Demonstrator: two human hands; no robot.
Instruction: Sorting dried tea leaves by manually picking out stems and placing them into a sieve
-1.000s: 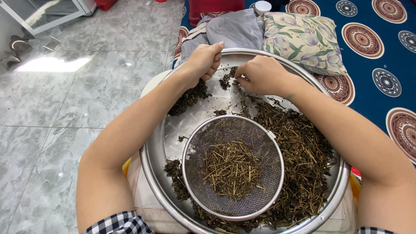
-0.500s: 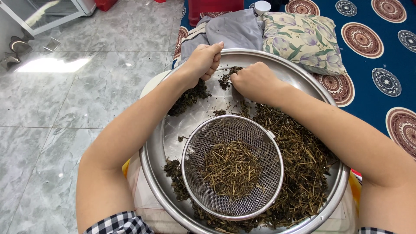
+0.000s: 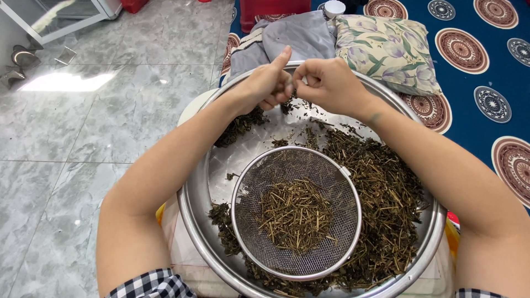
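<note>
On the grey marble floor, frame centre, sits our wide steel basin. At upper centre our left hand and right hand meet, both pinching a dried herb sprig. We'd best strip leaves gently, dropping stems into the mesh sieve.

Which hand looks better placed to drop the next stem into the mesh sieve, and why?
Probably the right hand: it hovers over the loose herb heap beside the mesh sieve. The left hand sits nearer the basin far rim. Both pinch a small piece together.
</note>
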